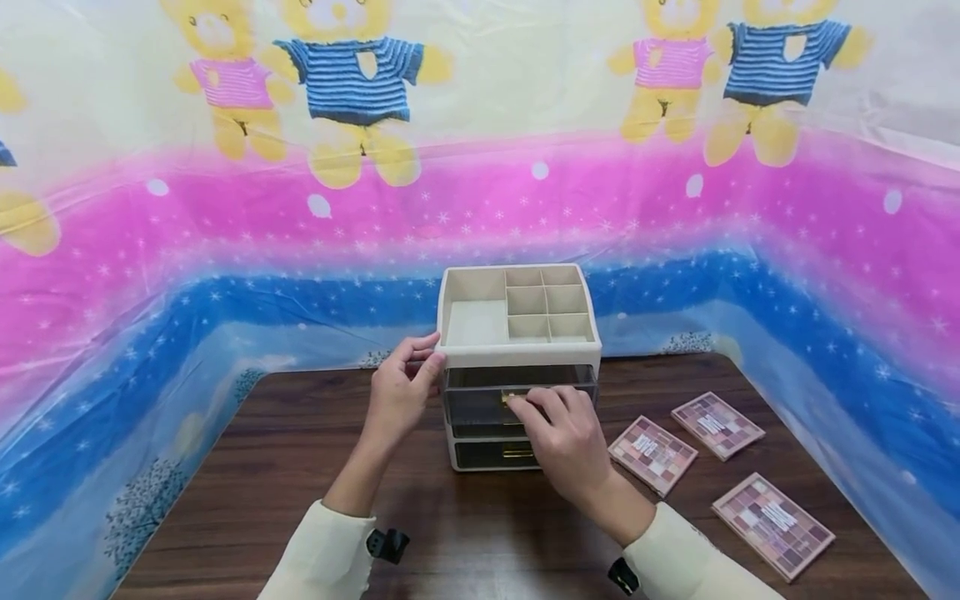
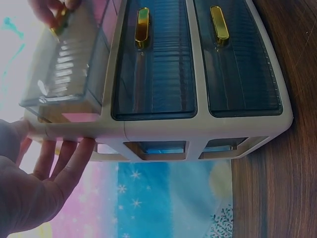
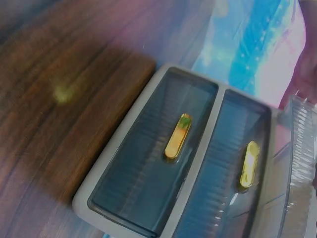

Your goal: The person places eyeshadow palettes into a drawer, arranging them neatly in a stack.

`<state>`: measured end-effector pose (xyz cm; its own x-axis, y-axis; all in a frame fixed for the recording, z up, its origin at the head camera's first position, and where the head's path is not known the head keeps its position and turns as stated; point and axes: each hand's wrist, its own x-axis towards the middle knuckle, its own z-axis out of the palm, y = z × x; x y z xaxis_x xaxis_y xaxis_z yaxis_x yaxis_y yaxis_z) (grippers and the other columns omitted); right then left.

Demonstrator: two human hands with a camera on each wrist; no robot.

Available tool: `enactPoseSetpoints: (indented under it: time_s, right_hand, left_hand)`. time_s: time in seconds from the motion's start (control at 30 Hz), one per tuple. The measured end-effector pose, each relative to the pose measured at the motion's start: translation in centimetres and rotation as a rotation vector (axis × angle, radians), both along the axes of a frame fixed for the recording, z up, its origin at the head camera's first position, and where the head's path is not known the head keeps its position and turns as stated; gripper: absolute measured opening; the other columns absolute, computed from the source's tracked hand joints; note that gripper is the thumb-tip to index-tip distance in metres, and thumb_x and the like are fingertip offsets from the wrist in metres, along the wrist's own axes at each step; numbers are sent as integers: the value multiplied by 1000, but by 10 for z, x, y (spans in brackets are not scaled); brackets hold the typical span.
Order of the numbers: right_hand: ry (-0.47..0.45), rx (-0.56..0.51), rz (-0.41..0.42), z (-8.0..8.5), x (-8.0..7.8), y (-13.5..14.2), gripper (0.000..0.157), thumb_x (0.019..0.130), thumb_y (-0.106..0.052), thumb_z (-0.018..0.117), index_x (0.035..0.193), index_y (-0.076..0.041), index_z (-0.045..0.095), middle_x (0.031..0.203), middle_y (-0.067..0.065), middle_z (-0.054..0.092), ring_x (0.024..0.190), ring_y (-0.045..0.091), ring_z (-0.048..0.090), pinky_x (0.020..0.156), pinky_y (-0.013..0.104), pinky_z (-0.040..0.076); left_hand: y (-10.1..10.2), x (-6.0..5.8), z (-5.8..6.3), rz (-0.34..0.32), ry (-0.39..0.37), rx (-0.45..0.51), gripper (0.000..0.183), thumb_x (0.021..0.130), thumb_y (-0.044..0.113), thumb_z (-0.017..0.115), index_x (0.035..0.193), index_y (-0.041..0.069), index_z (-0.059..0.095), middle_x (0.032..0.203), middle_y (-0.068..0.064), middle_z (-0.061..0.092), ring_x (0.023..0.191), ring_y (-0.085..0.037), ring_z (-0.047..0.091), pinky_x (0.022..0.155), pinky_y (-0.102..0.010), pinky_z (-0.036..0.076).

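A cream drawer organizer [image 1: 517, 357] with a divided top tray stands on the table. Its top drawer [image 1: 480, 407], clear and dark-tinted, is pulled partway out. My right hand [image 1: 562, 433] pinches that drawer's gold handle [image 1: 507, 397] between thumb and fingers. At the organizer's left side, my left hand [image 1: 401, 387] rests its fairly straight fingers [image 2: 74, 161] against the frame near the upper front corner. In the left wrist view, the middle drawer [image 2: 153, 74] and the bottom drawer [image 2: 242, 74] sit closed, each with a gold handle. The right wrist view leaves out the right hand.
Three makeup palettes lie right of the organizer: one palette [image 1: 652, 455] close beside it, another [image 1: 717, 425] behind, a third [image 1: 772, 527] nearer the front. The dark wooden table [image 1: 300, 442] is backed by a bear-printed curtain [image 1: 480, 200].
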<state>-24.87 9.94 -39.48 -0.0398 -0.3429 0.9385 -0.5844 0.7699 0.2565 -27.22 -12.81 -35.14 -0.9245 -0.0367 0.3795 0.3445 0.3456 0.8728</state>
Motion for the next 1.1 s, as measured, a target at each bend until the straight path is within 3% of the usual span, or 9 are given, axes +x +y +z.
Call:
enactPoseSetpoints:
  time_s: [0.47,0.67,0.83,0.97,1.1]
  right_hand:
    - [132,-28,74,17,49,-3,23,101,-12,62,83,-9,77,78,4,67,67,22,58,55,35,50]
    - [164,-31,116,15,63,1,25,100,-9,62,81,-9,78,74,3,66,63,20,55,54,31,45]
    - [155,-35,121,10,70,1,24,101,-11,63,81,-10,78,74,2,66,63,19,54,55,29,42]
    - [95,-37,135,9,74,3,27,101,-10,60,81,-11,78,77,2,66,66,20,55,56,29,43]
    - [73,-90,221,12,74,13,24,89,-5,57,77,-7,77,74,5,66,66,21,56,58,30,45]
  left_hand:
    - [-2,0,1,-5,13,6,36,103,26,63,137,17,62,125,-17,68,106,-31,70,77,-35,67]
    - [-2,-2,1,10,44,12,35,102,23,65,135,14,64,120,-19,70,100,-31,70,76,-42,67]
    - [-2,-4,0,9,42,17,34,101,23,65,134,13,65,119,-19,71,99,-32,71,75,-41,67]
    - [-1,-3,0,9,32,11,34,101,23,65,134,13,65,120,-18,71,101,-32,71,76,-42,67]
    - [1,-2,0,6,25,8,34,102,22,64,134,13,64,120,-18,70,101,-32,71,78,-46,67]
